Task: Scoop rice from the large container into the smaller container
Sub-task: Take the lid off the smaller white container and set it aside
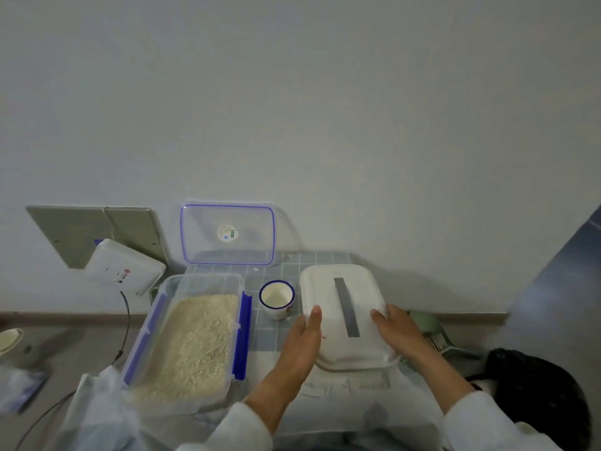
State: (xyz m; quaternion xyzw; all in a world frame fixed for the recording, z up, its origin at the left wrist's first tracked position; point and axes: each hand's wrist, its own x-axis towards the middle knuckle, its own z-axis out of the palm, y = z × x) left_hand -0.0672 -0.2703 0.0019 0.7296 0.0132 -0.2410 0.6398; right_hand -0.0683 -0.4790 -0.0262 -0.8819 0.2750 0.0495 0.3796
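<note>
A large clear container [162, 307] with blue clips sits on the left of the tiled table and holds a bed of rice [195, 340]. To its right stands a small white enamel cup [277, 298] with a blue rim, empty inside. Further right is the smaller white container [344, 304], closed by a white lid with a grey strip. My left hand [300, 343] presses flat against its left side. My right hand [398, 332] grips its right edge. Both hands hold the covered container between them.
The large container's clear lid [227, 234] leans upright against the wall behind it. A white box [125, 266] and grey panels [94, 232] rest at the back left, with a black cable [125, 323] trailing down. A green object [435, 330] lies right of the white container.
</note>
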